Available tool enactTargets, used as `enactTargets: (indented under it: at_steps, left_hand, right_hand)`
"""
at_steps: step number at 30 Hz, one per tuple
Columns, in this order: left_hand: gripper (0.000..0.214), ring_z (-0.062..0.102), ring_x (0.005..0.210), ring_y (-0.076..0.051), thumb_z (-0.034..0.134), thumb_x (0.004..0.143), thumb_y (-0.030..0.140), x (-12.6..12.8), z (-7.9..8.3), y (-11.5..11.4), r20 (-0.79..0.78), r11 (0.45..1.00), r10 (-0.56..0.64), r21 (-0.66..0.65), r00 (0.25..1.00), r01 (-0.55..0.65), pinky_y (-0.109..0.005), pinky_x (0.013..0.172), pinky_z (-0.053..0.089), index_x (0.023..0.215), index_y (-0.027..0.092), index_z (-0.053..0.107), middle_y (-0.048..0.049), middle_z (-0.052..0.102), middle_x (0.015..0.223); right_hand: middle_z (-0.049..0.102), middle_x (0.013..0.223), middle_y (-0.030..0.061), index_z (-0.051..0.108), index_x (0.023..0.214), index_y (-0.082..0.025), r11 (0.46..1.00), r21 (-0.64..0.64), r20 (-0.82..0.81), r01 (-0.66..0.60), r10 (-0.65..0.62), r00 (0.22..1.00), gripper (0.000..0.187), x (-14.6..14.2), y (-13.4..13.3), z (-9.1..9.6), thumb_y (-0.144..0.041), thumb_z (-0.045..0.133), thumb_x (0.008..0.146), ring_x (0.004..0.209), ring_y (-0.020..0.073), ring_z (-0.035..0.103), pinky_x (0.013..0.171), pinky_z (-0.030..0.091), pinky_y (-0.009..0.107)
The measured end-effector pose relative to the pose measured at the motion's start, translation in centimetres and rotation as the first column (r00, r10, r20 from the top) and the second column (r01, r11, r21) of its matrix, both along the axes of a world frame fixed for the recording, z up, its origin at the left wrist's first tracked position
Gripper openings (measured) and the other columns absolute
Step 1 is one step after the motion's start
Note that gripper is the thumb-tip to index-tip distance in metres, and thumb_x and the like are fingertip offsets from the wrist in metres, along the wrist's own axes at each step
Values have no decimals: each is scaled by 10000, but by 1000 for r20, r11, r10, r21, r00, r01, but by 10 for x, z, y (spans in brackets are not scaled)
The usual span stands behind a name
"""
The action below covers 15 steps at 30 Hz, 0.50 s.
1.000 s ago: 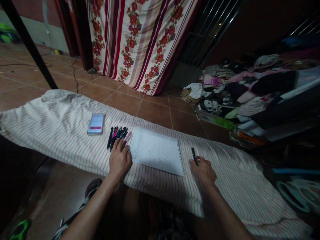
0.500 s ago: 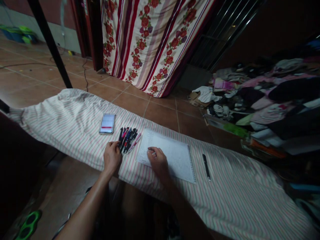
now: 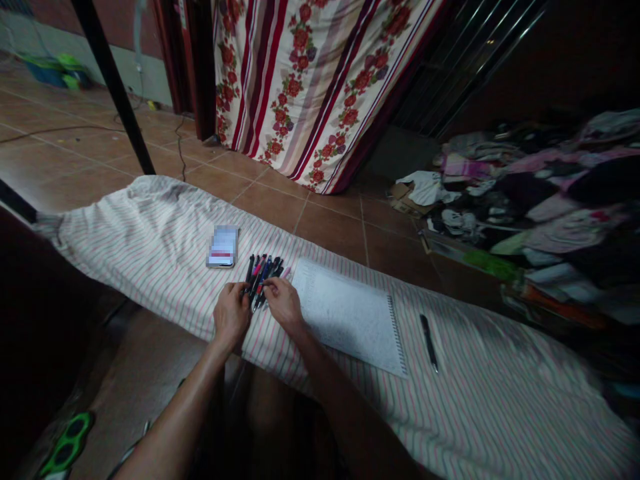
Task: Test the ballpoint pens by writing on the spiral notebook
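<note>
A row of pens [image 3: 259,272], mostly dark with some pink, red and blue, lies side by side on the striped cloth. My left hand [image 3: 233,312] presses its curled fingers on the left edge of this row. From the right, my right hand [image 3: 284,304] has its bent fingers closed over the pens' right side and partly hides a pink pen [image 3: 286,272]. Just beyond that wrist is a spiral notebook [image 3: 345,313] with a page of faint writing. A lone black pen [image 3: 429,343] rests right of the notebook.
The striped cloth [image 3: 165,227] covers a long, narrow surface. A phone [image 3: 223,245] with a lit screen lies behind the pens. Past the far edge are a tiled floor, a floral curtain [image 3: 295,87] and a heap of clothes [image 3: 540,187] at right. A black pole [image 3: 113,87] stands at left.
My right hand has moved left from the notebook page to the pens, uncovering the page. My left hand stays at the pens' left edge. The whole view has shifted slightly.
</note>
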<state>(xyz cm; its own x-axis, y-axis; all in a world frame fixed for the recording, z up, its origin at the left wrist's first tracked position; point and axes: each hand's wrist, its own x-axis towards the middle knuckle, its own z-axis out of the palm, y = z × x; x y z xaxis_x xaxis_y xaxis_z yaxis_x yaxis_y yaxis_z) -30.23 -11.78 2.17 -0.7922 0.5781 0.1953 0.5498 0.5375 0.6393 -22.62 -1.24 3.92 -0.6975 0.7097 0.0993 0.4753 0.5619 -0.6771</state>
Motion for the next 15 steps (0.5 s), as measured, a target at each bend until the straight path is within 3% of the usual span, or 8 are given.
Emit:
enactTargets:
  at_steps: [7,15]
  left_hand:
    - [191,572,801,-159,470,813,168,1,-1,2,0,1000,22,-14,1000,-22,-251,636,395,942,202,607,-40,602,939]
    - [193,573,780,-167,448,814,162,0,-5,2,-32,998,40,58,999,-38,-265,645,403,934,180,599,-46,614,887]
  right_hand:
    - [614,904,60,662,988,-215,995,65,68,-71,66,995,268,-24,1,5,-180,471,802,815,146,581,765,421,235]
    - [644,932,65,654,1011,-225,991,85,98,-102,94,991,290,-30,1,4,-190,441,817,890,170,590,821,418,265]
